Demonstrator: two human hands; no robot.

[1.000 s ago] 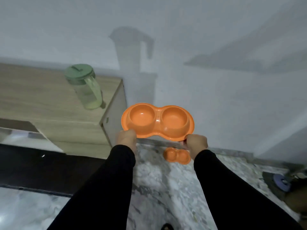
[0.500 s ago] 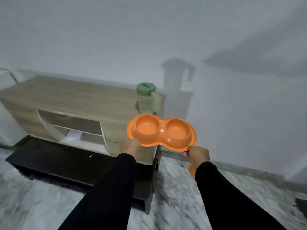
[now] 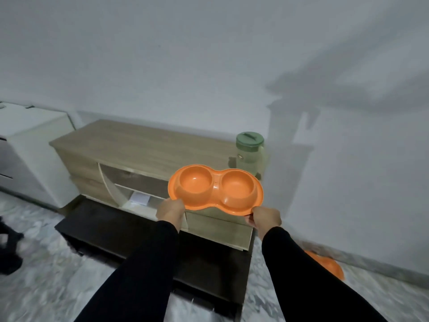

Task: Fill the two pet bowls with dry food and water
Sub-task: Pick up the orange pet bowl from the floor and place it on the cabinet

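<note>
An orange double pet bowl [image 3: 216, 187] with two round wells, both holding nothing, hangs level in the air in front of the wooden cabinet. My left hand [image 3: 170, 211] grips its near left rim and my right hand [image 3: 265, 218] pinches its near right rim. A pale green jug with a darker green lid [image 3: 250, 154] stands on the cabinet top just behind the bowl's right well. A second orange bowl [image 3: 327, 263] lies on the floor at the right, partly hidden by my right sleeve.
A low wooden cabinet [image 3: 139, 145] with an open shelf stands against the grey wall over a dark base [image 3: 111, 226]. A white box-like unit [image 3: 27, 149] sits at the left. The floor is marbled grey. A dark object [image 3: 9, 249] is at the left edge.
The view has swung left, bringing the whole cabinet and the white unit into sight. The bowl stays held in both hands, now in front of the cabinet's right part.
</note>
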